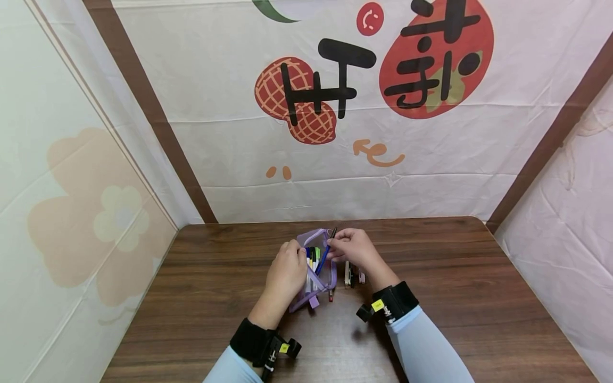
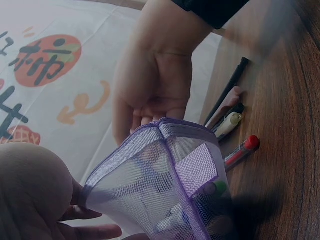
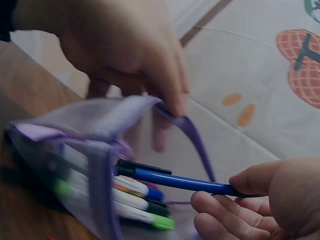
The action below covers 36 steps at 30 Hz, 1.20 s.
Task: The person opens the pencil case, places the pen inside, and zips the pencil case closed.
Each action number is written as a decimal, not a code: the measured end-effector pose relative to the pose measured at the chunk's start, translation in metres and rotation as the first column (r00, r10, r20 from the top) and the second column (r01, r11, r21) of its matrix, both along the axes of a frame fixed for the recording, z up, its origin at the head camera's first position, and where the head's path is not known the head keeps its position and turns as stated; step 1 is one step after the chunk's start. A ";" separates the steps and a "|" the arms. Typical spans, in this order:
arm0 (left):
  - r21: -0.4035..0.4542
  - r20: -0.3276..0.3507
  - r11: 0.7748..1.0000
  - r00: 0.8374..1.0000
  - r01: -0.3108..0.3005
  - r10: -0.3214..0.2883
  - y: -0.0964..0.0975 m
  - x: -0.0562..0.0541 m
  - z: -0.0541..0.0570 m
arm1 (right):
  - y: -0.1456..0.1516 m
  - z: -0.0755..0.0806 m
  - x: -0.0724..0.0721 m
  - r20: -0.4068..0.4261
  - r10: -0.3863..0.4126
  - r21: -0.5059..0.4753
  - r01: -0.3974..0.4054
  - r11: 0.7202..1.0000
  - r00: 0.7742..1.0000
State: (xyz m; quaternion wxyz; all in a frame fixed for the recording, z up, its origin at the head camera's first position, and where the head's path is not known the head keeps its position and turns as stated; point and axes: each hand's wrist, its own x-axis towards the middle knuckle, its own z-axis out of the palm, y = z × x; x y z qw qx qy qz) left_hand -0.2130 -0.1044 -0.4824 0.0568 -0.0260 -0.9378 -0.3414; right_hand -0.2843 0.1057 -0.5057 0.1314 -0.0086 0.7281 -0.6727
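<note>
From here, the left hand (image 1: 286,268) pinches the rim of the mesh pouch (image 3: 100,180), its mouth agape, and the right hand (image 1: 356,249) has thumb and fingers clamped on a blue pen (image 3: 177,181) — clip end at the opening, beside the markers (image 3: 142,204). Passing the pen through seems the step in hand; inward or outward, I can't tell. Next calls, I'd judge, for a spread rim — and a straight pen.

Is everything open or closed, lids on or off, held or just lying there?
Mesh pencil case: open, held by the left hand
Blue pen: pinched by the right hand
Markers: inside the case, caps on
Red-ended pen: lying on the table
</note>
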 end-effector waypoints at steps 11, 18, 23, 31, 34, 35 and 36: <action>0.008 -0.009 1.000 1.000 -0.006 0.006 0.000 -0.001 0.001 | -0.037 -0.010 0.016 0.049 0.089 -0.005 -0.089 0.996 0.995; 0.011 0.001 1.000 1.000 -0.009 0.009 -0.001 -0.001 0.002 | -0.037 -0.007 0.018 -0.026 0.164 0.105 -0.161 0.981 0.986; 0.000 -0.005 1.000 1.000 -0.011 0.011 -0.001 0.000 0.002 | -0.020 -0.001 0.013 -0.027 0.167 0.155 -0.161 0.975 0.986; -0.009 0.004 1.000 1.000 -0.010 0.010 -0.002 0.000 0.000 | 0.017 0.007 0.003 -0.059 0.116 0.300 -0.093 0.949 0.991; -0.014 0.001 1.000 1.000 -0.009 0.009 -0.002 0.000 0.000 | 0.029 0.010 0.000 -0.065 0.087 0.355 -0.058 0.933 0.994; -0.016 -0.002 1.000 1.000 -0.010 0.010 -0.001 0.000 0.000 | 0.033 0.011 -0.001 -0.066 0.081 0.369 -0.051 0.928 0.995; -0.018 -0.005 1.000 1.000 -0.010 0.010 -0.001 0.000 -0.001 | 0.036 0.012 -0.001 -0.067 0.076 0.381 -0.045 0.923 0.995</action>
